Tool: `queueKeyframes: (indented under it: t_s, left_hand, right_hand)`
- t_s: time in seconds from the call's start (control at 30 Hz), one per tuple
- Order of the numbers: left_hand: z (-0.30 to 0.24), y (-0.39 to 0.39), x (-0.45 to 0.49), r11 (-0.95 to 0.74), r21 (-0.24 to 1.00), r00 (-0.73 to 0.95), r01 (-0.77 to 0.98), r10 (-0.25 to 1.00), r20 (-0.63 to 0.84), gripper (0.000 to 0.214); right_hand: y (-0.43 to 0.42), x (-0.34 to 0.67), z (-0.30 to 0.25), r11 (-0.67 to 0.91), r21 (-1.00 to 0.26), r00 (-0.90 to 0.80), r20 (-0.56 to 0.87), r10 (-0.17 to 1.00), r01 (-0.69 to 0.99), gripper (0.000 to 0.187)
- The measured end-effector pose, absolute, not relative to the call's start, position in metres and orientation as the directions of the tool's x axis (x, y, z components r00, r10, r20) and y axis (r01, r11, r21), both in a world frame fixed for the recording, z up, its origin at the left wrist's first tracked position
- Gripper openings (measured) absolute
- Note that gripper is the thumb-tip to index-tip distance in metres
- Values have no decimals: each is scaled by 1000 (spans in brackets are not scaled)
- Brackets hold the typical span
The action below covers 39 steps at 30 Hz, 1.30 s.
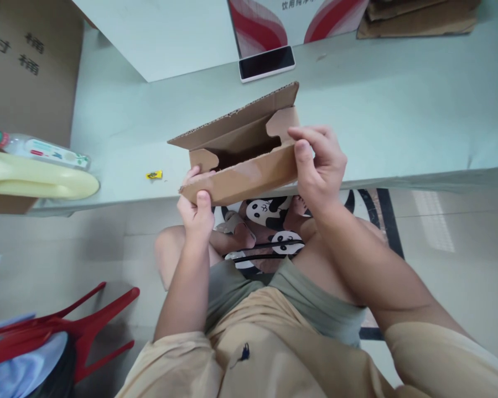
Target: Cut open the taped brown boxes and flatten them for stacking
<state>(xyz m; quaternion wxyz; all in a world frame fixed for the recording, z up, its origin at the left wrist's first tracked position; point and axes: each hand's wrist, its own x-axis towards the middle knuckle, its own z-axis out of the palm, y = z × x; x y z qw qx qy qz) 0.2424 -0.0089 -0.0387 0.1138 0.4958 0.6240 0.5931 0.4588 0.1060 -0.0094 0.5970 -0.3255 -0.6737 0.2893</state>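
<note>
A brown corrugated cardboard box (243, 149) is held half folded over the near edge of the pale green table (398, 110), its lid flap raised and its inside open toward me. My left hand (197, 204) grips the box's lower left corner, thumb on the front wall. My right hand (319, 166) clasps the right end, thumb pressed on the front wall and fingers curled over the side tab.
A phone (266, 62) lies face up on the table behind the box. A small yellow wrapper (154, 174) sits to the left. A plastic bottle (37, 149) and a cream container (37, 179) are at far left. A red stool (83, 326) stands on the floor.
</note>
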Motion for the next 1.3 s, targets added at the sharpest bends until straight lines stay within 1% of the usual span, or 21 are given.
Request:
queueKeyframes:
  t_s: [0.13,0.27,0.37,0.43,0.53,0.6,0.7,0.8,0.9,1.0,1.13,1.23,1.3]
  left_hand:
    - [-48,-7,238,-237,813,-488,533,699,523,48]
    - [-50,-1,237,-251,820,-504,514,685,526,51]
    - [-45,2,240,-257,816,-520,517,664,538,57]
    - [-41,3,242,-247,819,-512,518,677,529,59]
    - [-38,0,243,-247,832,-508,496,694,509,52]
    - [-38,-2,244,-256,840,-517,479,690,506,48]
    - [-36,-2,247,-259,835,-515,486,687,513,43]
    - [-34,1,251,-294,799,-476,525,677,562,51]
    - [-32,4,253,-319,762,-445,564,660,606,61]
    - [-33,5,251,-289,755,-438,588,672,598,62]
    - [-28,1,250,-287,746,-398,601,702,591,62]
    - [-13,-2,251,-252,696,-363,673,707,607,68]
    - [1,-1,250,-201,638,-355,743,689,631,68]
  right_hand:
    - [114,460,-19,599,-796,-117,588,800,89,35]
    - [120,459,-28,578,-814,-136,567,812,60,37]
    - [124,457,-34,573,-818,-137,563,815,44,38]
    - [125,455,-35,583,-810,-117,575,810,58,35]
    - [125,452,-34,607,-791,-53,604,795,83,29]
    - [125,450,-33,620,-779,-10,622,783,99,31]
    - [127,448,-33,635,-762,38,643,765,128,39]
    - [129,445,-35,632,-764,64,642,764,128,37]
    - [133,443,-42,594,-800,46,599,800,89,27]
    - [137,444,-50,563,-825,-1,564,826,49,31]
    - [140,445,-53,577,-814,-44,575,817,71,30]
    - [139,445,-48,561,-826,-65,557,828,62,28]
    - [137,445,-44,539,-841,-84,534,841,51,26]
